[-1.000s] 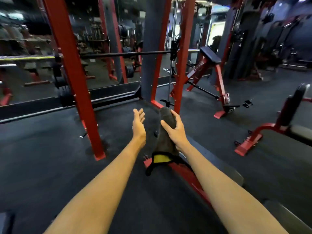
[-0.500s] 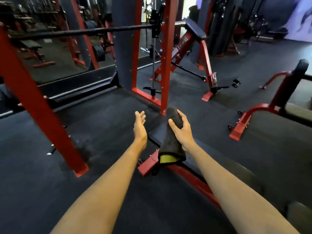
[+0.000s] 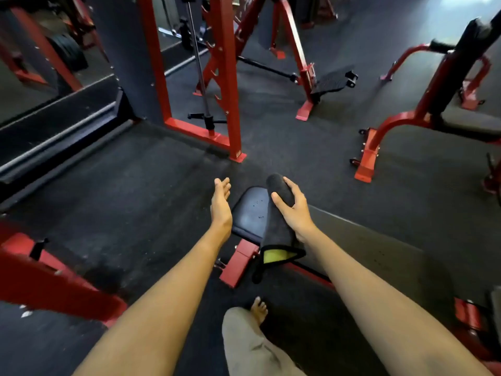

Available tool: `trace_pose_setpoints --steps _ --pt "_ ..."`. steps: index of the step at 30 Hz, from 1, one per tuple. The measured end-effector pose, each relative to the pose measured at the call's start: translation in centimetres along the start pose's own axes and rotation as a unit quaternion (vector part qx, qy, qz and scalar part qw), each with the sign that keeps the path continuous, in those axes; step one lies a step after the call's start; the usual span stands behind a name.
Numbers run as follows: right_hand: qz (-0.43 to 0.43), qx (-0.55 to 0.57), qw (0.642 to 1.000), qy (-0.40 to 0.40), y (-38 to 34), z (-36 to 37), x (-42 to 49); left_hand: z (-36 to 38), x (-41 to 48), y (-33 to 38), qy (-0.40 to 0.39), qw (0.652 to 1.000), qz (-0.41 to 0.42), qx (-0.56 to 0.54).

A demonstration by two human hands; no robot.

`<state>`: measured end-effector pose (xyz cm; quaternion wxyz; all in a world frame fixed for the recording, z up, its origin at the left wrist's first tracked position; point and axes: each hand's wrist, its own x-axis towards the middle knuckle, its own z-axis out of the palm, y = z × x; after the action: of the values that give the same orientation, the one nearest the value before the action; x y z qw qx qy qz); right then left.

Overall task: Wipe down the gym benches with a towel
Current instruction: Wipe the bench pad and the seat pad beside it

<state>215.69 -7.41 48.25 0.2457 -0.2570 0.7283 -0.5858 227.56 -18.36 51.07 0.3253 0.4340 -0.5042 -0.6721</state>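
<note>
The right hand (image 3: pixel 294 213) hides much of the dark towel (image 3: pixel 276 229), fingers wrapped around it, pressing it onto the bench pad (image 3: pixel 248 213). The left hand (image 3: pixel 221 204) hovers beside, fingers spread wide. No writing is readable.

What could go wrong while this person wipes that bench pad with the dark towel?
The towel lies under the right hand alone; the left hand is open beside the bench pad, so the towel's loose end hanging over the red frame might slip off. The bare foot stands close to that frame's metal corner and could bump it. Small specks on the pad may be missed.
</note>
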Motion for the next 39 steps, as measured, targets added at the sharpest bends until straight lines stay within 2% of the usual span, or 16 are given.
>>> trace_pose_setpoints --steps 6,10,16,21,24,26,28,30,33,35,36,38,39 --pt "0.07 -0.011 0.997 0.026 3.1 2.6 9.1 1.8 9.6 -2.2 -0.03 0.996 -0.062 0.05" --pt "0.112 -0.044 0.993 0.016 5.5 3.9 13.8 2.8 15.2 -3.8 -0.042 0.992 -0.077 0.09" --pt "0.176 -0.091 0.98 0.002 9.5 6.2 16.0 1.8 21.4 -8.0 -0.079 0.975 -0.12 0.172" --pt "0.172 -0.174 0.97 0.0 13.6 10.0 17.3 0.0 26.6 -12.7 -0.135 0.947 -0.129 0.262" --pt "0.175 -0.285 0.942 0.017 15.8 13.3 18.3 -1.1 28.5 -15.4 -0.178 0.928 -0.117 0.305" --pt "0.179 -0.344 0.921 0.032 18.7 16.2 19.5 -1.8 30.3 -17.9 -0.223 0.909 -0.085 0.342" --pt "0.219 -0.4 0.889 0.045 21.8 19.3 19.7 -2.8 31.7 -20.6 -0.274 0.877 -0.056 0.39" --pt "0.191 -0.453 0.868 0.064 24.4 21.6 18.5 -3.6 32.6 -23.6 -0.33 0.839 -0.005 0.433" --pt "0.127 -0.519 0.843 0.059 26.7 20.3 14.5 -4.3 33.4 -26.1 -0.402 0.776 0.088 0.477" --pt "0.185 -0.528 0.819 0.124 27.0 17.2 13.2 -4.6 33.4 -27.4 -0.455 0.725 0.137 0.499" --pt "0.234 -0.514 0.804 0.186 27.2 15.7 14.0 -4.8 33.3 -27.8 -0.472 0.702 0.148 0.511" --pt "0.351 -0.45 0.77 0.284 27.7 14.0 17.7 -5.0 33.4 -28.3 -0.488 0.672 0.161 0.533" --pt "0.369 -0.436 0.77 0.284 27.3 14.1 19.7 -5.1 33.6 -28.4 -0.49 0.663 0.166 0.541"
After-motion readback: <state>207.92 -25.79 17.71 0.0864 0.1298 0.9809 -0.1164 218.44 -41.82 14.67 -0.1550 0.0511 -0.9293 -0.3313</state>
